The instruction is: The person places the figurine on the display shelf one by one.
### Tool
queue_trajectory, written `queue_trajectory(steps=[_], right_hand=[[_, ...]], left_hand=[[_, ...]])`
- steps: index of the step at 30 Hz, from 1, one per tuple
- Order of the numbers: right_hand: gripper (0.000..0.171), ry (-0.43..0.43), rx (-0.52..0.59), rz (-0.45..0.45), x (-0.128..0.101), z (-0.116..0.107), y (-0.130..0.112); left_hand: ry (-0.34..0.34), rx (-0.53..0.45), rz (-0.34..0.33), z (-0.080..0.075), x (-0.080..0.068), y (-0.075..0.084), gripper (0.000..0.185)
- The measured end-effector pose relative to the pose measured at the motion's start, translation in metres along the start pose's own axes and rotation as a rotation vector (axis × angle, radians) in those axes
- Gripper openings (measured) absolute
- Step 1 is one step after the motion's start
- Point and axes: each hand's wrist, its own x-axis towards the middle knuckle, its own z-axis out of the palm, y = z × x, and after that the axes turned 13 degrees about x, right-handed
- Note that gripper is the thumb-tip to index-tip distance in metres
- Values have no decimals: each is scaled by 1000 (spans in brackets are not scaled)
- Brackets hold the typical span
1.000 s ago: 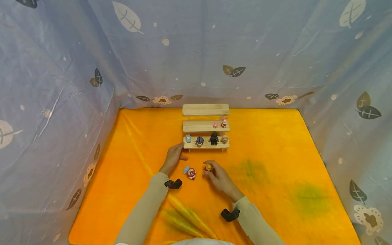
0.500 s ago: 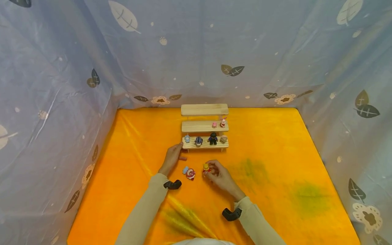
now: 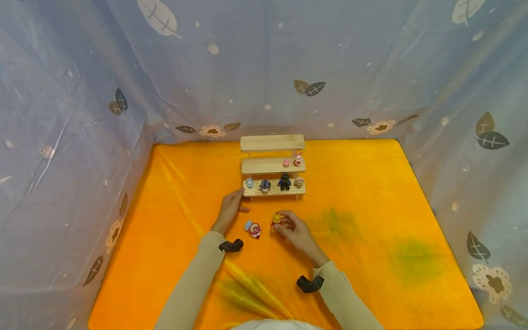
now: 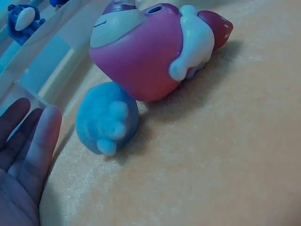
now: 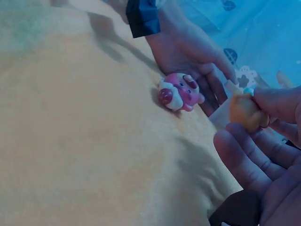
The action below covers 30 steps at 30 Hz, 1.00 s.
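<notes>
My right hand pinches a small yellow figurine with red on its body between thumb and fingers, just above the orange cloth. In the right wrist view the yellow figurine shows its rounded side. My left hand touches the left end of the lowest tier of a three-tier wooden stand; its fingers look straight in the left wrist view. Between the hands a pink-red bear figurine lies on the cloth, a light-blue fuzzy piece against it.
On the lowest tier stand several figurines, among them a light-blue one, a grey-blue one and a black-haired one. The middle tier bears a small pink figurine and a rabbit-like one. Patterned curtains enclose the orange cloth.
The right hand has turned the yellow figurine a little within its fingers. The left hand stays at the stand's end. The whole head view has shifted slightly.
</notes>
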Motion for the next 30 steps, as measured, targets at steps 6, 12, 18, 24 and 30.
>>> queue_trajectory(steps=[6, 12, 18, 24, 30], right_hand=[[37, -14, 2, -28, 2, 1, -5], [36, -65, -22, -88, 6, 2, -26], [39, -65, -5, -77, 12, 2, -52], [44, -100, -73, -123, 17, -1, -69], [43, -99, -97, -225, 23, -5, -89]], left_hand=[[1, 1, 4, -4, -2, 1, 67], [-2, -4, 9, -8, -1, 2, 68], [1, -17, 19, -5, 0, 3, 66], [-9, -12, 6, 0, -1, -1, 65], [0, -3, 26, 1, -2, 0, 67]])
